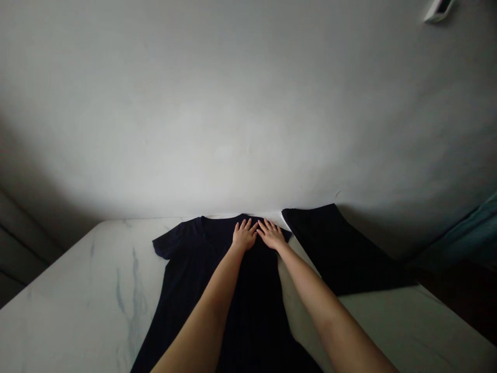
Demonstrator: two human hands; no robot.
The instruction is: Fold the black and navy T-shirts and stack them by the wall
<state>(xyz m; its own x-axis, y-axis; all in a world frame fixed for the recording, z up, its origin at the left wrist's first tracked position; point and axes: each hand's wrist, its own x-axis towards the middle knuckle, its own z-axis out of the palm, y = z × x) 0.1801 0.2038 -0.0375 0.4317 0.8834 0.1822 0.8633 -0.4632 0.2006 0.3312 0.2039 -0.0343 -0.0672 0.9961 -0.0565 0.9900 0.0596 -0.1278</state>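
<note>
A dark navy short-sleeved T-shirt [190, 269] lies spread on the table, its neckline toward the wall and its lower part running out of view at the bottom. My left hand [244, 235] rests flat on the shirt near the right shoulder, fingers apart. Beside it my right hand [272, 235] presses on the right shoulder and sleeve area, its fingers also spread. The fingertips of both hands nearly meet. Part of the right sleeve is hidden under my right hand, and my forearms cover some of the shirt's body.
A folded black cloth [345, 254] lies to the right, reaching the table's right edge. The white marbled table [89, 300] stands against a pale wall [233, 103]. A small white fixture [438, 10] is high on the wall. Teal fabric [473, 233] shows at far right.
</note>
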